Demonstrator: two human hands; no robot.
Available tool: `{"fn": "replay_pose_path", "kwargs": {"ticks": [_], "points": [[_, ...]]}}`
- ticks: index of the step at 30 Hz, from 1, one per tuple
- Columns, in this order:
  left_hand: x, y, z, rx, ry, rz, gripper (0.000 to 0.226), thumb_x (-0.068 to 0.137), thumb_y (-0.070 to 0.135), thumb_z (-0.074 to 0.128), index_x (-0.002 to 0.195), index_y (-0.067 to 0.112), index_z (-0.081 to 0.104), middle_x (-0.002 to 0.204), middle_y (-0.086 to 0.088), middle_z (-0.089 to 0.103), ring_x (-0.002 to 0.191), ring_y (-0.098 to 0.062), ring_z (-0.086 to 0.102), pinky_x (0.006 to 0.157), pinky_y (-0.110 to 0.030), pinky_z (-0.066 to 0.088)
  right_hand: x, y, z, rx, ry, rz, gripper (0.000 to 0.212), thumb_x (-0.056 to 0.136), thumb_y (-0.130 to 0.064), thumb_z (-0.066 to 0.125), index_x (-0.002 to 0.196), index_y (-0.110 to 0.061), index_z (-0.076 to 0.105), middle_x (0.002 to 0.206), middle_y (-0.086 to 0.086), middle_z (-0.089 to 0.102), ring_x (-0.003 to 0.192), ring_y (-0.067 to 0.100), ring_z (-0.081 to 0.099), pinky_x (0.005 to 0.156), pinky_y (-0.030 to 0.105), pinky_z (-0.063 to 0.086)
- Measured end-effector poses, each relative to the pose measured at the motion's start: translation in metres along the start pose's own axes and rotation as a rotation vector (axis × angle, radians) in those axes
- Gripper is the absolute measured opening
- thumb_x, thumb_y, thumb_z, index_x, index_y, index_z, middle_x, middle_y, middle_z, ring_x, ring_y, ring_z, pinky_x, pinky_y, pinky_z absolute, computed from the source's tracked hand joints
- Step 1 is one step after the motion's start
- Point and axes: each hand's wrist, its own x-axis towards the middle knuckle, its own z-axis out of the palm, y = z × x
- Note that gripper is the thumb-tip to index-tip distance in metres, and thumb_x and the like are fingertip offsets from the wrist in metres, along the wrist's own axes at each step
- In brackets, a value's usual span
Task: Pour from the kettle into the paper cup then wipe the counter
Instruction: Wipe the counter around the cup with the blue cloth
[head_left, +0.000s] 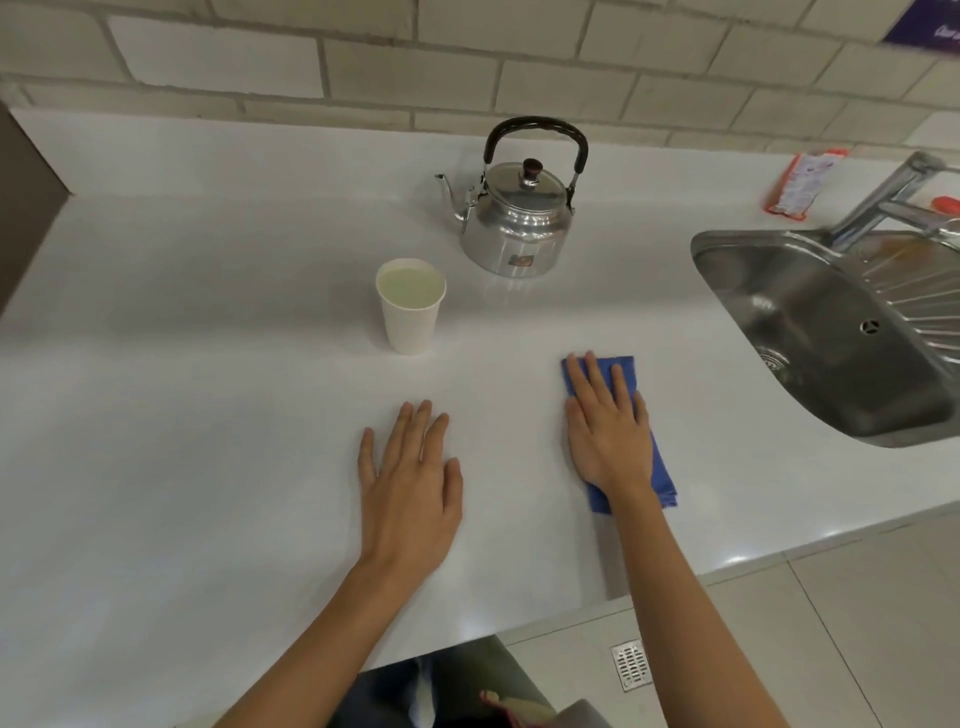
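A shiny steel kettle (514, 218) with a black handle stands upright near the back of the white counter (208, 364), spout pointing left. In front of it and to the left stands a white paper cup (410, 306), filled nearly to the rim with pale liquid. A folded blue cloth (660, 467) lies flat on the counter to the right. My right hand (605, 426) presses flat on top of it, fingers spread. My left hand (410, 483) rests flat on the bare counter, palm down, holding nothing.
A steel sink (810, 332) with a drainboard and a tap (883, 202) takes up the right side. An orange and white packet (800, 182) lies behind it. A tiled wall runs along the back. The counter's front edge lies close to my body, with tiled floor below.
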Motion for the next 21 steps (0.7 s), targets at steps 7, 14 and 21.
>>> {"fn": "replay_pose_path", "kwargs": {"ticks": [7,14,21], "points": [[0.008,0.003,0.006,0.025,-0.031,0.036,0.052,0.101,0.034,0.032,0.151,0.020,0.026,0.163,0.002,0.015,0.151,-0.014,0.004,0.122,-0.049,0.000,-0.025,0.042,-0.005,-0.004,-0.027,-0.140,0.053,0.104,-0.038,0.019,0.156,-0.041,0.008,0.165,-0.018,0.007,0.153,0.012,0.004,0.122,0.036,0.010],[0.007,0.000,0.009,0.050,-0.033,0.053,0.054,0.101,0.037,0.027,0.153,0.021,0.022,0.163,0.002,0.014,0.151,-0.014,0.003,0.123,-0.048,-0.001,0.080,-0.009,-0.004,0.006,-0.007,0.085,0.055,0.105,-0.031,0.021,0.158,-0.033,0.006,0.167,-0.007,0.004,0.154,0.023,0.002,0.123,0.044,0.007],[0.007,-0.005,0.008,0.044,-0.044,0.068,0.054,0.102,0.041,0.026,0.153,0.024,0.022,0.163,0.005,0.013,0.151,-0.012,0.002,0.123,-0.047,0.002,0.025,0.018,-0.007,0.044,-0.089,-0.385,0.053,0.103,-0.033,0.027,0.156,-0.034,0.021,0.164,-0.012,0.016,0.151,0.010,0.007,0.121,0.033,0.012]]}}
